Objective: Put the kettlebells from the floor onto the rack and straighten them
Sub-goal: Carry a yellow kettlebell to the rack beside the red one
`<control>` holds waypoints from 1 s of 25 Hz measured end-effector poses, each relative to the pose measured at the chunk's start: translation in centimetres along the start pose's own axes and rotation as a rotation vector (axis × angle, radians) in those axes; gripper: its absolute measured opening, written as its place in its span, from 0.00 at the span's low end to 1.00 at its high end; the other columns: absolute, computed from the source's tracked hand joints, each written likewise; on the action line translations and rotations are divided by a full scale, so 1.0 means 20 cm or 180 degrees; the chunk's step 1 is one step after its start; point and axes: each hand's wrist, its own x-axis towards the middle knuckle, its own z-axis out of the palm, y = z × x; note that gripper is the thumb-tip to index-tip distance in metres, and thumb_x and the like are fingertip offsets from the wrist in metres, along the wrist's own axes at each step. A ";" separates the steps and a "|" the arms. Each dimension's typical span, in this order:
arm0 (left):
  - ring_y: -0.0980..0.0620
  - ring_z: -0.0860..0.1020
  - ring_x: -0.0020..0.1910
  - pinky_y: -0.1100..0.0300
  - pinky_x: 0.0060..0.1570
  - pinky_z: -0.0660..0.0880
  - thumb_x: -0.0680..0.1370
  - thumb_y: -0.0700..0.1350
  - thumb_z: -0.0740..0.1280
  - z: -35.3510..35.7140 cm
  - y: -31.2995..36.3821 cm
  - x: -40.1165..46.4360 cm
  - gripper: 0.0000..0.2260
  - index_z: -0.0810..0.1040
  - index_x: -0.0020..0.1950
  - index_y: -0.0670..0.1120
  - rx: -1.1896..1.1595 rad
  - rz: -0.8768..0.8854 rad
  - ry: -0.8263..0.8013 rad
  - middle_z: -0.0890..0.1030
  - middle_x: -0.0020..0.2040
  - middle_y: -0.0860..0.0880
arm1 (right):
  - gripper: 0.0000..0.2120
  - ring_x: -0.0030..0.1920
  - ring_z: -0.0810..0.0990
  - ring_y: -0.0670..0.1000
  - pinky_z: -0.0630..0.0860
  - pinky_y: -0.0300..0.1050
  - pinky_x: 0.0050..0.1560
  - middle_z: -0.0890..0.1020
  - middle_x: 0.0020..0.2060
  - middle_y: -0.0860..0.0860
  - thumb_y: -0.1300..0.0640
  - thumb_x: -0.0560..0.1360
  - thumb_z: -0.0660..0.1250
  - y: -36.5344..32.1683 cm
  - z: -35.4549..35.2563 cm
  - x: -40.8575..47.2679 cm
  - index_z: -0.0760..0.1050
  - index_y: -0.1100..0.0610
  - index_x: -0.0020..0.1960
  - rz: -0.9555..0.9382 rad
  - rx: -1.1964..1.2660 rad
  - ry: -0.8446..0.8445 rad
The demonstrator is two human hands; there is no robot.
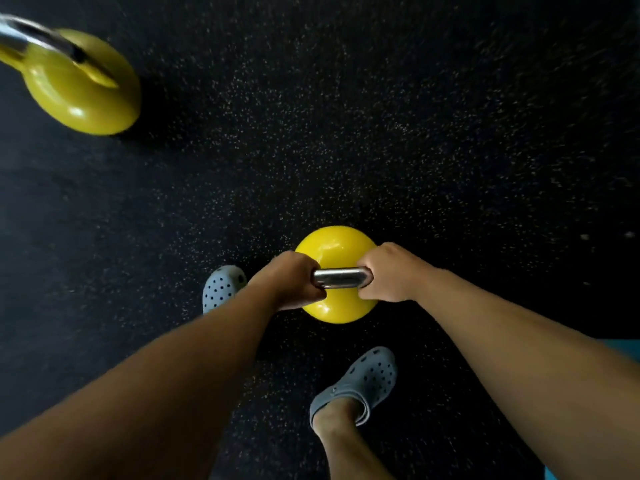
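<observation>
"What's down there?"

"A big dark floor (346, 133) with little specks. Far off to the left sits another yellow kettlebell (83, 95), a bit blurry. Right by the person's feet is a yellow kettlebell (334, 247)."

"Is it up yet?"

"I can't tell if it's off the floor. The left hand (291, 284) and the right hand (388, 273) are both closed tight on its shiny handle (341, 278), one at each end, fingers wrapped around."

"So what step is this?"

"I think it's the pick-up. Next it needs a strong, steady lift and a walk to the rack, which I can't see from here. Those gray shoes (360, 382) should stay clear."
</observation>
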 end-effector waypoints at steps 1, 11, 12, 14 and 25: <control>0.54 0.75 0.29 0.60 0.27 0.68 0.65 0.52 0.69 -0.08 0.05 0.00 0.06 0.78 0.36 0.50 0.0169 0.0168 -0.0078 0.75 0.28 0.53 | 0.15 0.34 0.76 0.54 0.68 0.43 0.33 0.75 0.28 0.50 0.54 0.65 0.72 0.00 -0.01 -0.07 0.67 0.55 0.27 0.0143 0.0185 0.0128; 0.50 0.79 0.31 0.60 0.27 0.70 0.67 0.57 0.68 -0.83 0.91 0.09 0.13 0.83 0.44 0.50 0.1416 0.1426 -0.0276 0.80 0.32 0.52 | 0.14 0.26 0.73 0.54 0.61 0.40 0.21 0.69 0.22 0.49 0.53 0.59 0.68 0.11 -0.56 -0.65 0.65 0.58 0.25 0.1048 0.1077 0.1625; 0.50 0.79 0.31 0.60 0.26 0.68 0.67 0.57 0.68 -0.91 1.02 0.12 0.13 0.83 0.44 0.51 0.1555 0.1554 -0.0285 0.80 0.33 0.52 | 0.12 0.26 0.74 0.54 0.62 0.41 0.22 0.69 0.22 0.49 0.52 0.59 0.68 0.13 -0.63 -0.70 0.66 0.58 0.26 0.1151 0.1104 0.1754; 0.50 0.79 0.32 0.61 0.26 0.66 0.68 0.58 0.67 -1.05 1.26 0.19 0.13 0.82 0.45 0.51 0.1955 0.1935 -0.0280 0.81 0.34 0.51 | 0.10 0.27 0.76 0.56 0.65 0.41 0.24 0.72 0.22 0.50 0.52 0.58 0.68 0.18 -0.76 -0.82 0.69 0.56 0.27 0.1432 0.1244 0.2133; 0.42 0.82 0.37 0.59 0.30 0.66 0.67 0.58 0.66 -1.45 2.63 0.66 0.15 0.79 0.39 0.47 0.2963 0.3448 0.0059 0.83 0.37 0.44 | 0.13 0.38 0.83 0.60 0.70 0.42 0.32 0.82 0.32 0.55 0.45 0.59 0.65 0.79 -1.43 -1.30 0.78 0.53 0.38 0.2612 0.1559 0.3512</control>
